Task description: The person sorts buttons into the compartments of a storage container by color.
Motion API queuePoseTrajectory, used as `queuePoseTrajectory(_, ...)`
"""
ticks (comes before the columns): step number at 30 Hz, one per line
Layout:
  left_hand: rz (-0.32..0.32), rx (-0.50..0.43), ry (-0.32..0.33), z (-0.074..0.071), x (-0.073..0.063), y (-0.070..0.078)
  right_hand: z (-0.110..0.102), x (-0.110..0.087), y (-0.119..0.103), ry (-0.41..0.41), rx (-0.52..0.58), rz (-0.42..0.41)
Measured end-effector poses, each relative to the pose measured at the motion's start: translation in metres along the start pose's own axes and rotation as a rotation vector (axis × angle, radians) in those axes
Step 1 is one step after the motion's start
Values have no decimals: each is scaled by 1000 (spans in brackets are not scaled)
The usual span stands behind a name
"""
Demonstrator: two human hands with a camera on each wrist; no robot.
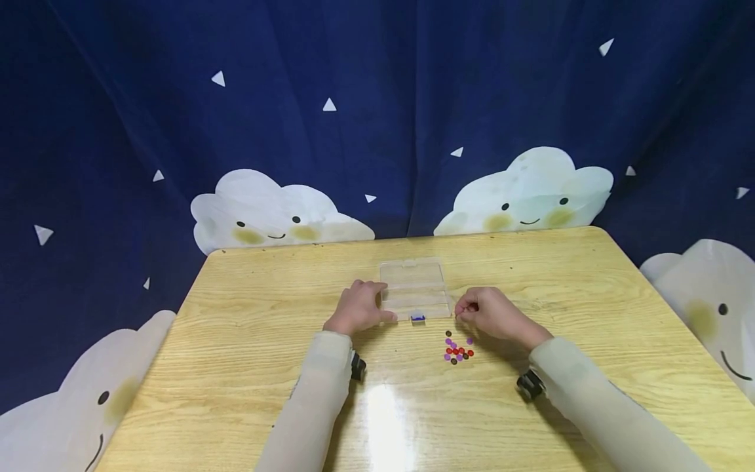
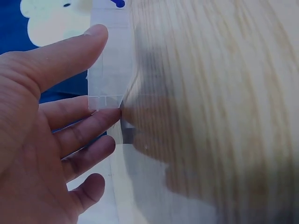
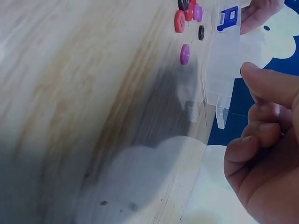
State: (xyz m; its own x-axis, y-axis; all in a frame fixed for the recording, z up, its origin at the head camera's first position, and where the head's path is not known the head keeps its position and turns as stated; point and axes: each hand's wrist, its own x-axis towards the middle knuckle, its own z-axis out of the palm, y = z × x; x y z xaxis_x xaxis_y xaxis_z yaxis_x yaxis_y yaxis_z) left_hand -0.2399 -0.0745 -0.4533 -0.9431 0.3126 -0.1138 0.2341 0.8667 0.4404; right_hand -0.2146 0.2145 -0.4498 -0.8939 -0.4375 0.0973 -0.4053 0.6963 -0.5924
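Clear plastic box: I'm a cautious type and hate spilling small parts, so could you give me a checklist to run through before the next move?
1. Box sitting well inside the table edges: ok.
2. Left hand touching the box at its near left corner: ok.
3. Blue latch on the near side free of fingers: ok.
4. Loose buttons on the table away from its edges: ok; red, purple and dark ones lie in front of the box.
5. Button between the right hand's fingertips: cannot tell.
6. Box lid open: cannot tell; the clear plastic hides it.
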Motion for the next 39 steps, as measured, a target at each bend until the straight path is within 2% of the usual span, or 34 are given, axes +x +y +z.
queuePoseTrajectory(15, -6, 16, -12, -4, 0, 2, -3, 16, -5, 39, -12, 5)
queuePoseTrajectory(27, -20, 7, -18, -3, 0, 2, -6, 22, -12, 16, 3, 23)
queuePoseTrajectory(39, -7, 9, -11, -3, -1, 3, -7, 35, -16, 14, -15, 43)
